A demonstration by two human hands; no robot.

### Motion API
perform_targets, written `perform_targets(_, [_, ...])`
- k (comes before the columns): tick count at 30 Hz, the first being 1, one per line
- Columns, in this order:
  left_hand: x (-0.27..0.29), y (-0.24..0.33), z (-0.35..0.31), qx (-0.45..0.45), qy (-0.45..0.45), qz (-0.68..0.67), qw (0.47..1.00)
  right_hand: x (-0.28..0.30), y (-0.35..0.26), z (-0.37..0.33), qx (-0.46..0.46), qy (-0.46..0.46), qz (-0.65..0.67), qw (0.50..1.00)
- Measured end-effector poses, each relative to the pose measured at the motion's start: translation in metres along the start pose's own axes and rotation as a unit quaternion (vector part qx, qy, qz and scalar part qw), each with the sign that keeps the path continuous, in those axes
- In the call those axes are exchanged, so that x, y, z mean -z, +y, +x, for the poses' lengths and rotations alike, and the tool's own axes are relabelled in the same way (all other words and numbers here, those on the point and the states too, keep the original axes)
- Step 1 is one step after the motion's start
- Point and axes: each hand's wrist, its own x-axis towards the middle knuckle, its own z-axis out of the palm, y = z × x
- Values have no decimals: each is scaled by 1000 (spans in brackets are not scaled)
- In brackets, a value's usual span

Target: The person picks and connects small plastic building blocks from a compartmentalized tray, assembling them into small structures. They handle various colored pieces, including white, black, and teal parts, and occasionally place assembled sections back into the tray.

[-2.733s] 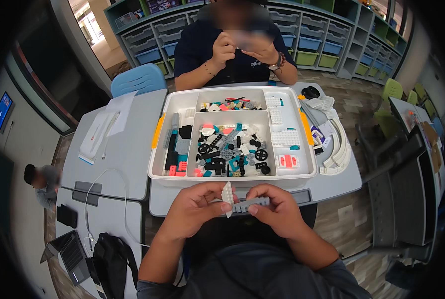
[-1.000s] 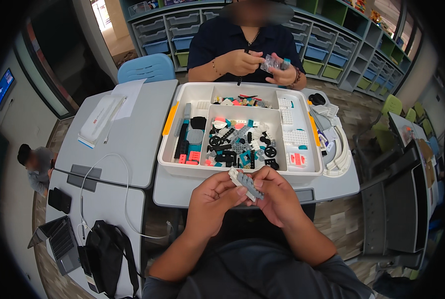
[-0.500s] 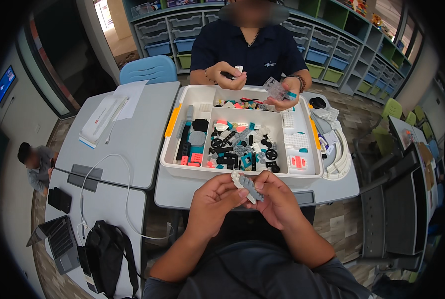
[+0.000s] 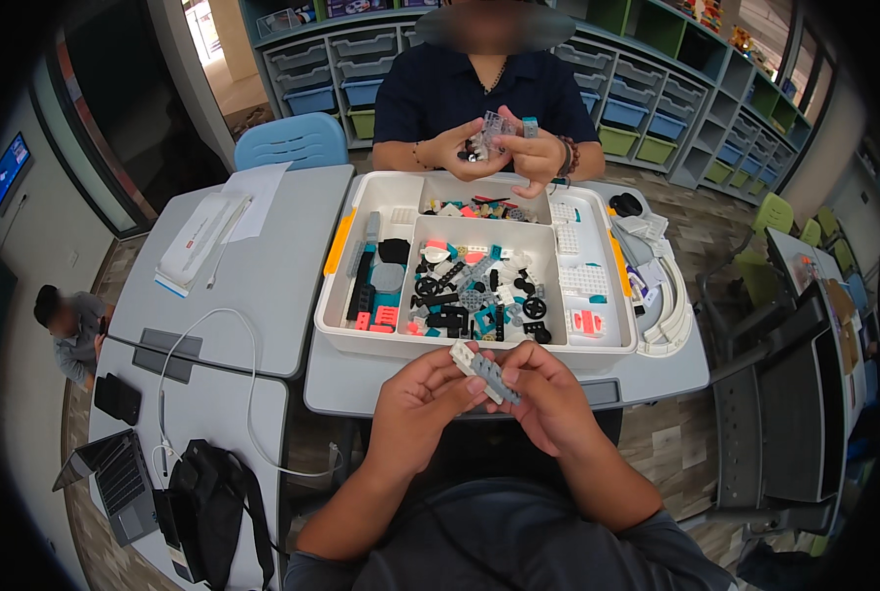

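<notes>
My left hand [image 4: 418,402] and my right hand [image 4: 550,396] meet just in front of a white sorting tray [image 4: 479,344]. Between them is a white building-brick beam [image 4: 463,357] with a grey toothed or stepped brick piece [image 4: 491,373] against it. My left fingers and thumb pinch the white beam, while the right thumb and fingers grip the grey piece's right end. Fingertips hide part of both. Loose black, grey, teal and white bricks [image 4: 474,286] fill the tray's middle compartment.
Across the tray, a co-worker's hands [image 4: 519,153] hold a transparent brick piece [image 4: 492,130]. White curved parts [image 4: 669,315] lie right of the tray. On the left tables are papers [image 4: 199,236], a white cable [image 4: 255,364], a laptop [image 4: 125,488] and a black bag [image 4: 218,492].
The co-worker's hands have come together, bringing the transparent piece to the other hand. My hands stay nearly in place; the bricks in them have turned slightly, showing more of the white beam.
</notes>
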Motion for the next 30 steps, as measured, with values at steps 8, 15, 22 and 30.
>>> perform_targets(8, [-7, 5, -4, -14, 7, 14, 1000, 2, 7, 1, 79, 1, -89, 993])
perform_targets(15, [-6, -3, -4, -51, 14, 27, 998, -11, 17, -6, 227, 11, -211, 951])
perform_targets(22, [0, 0, -11, -57, 12, 16, 998, -16, 19, -7, 239, -12, -198, 951])
perform_targets(30, [11, 3, -11, -105, -23, 49, 993, -14, 15, 2, 279, -52, -241, 928])
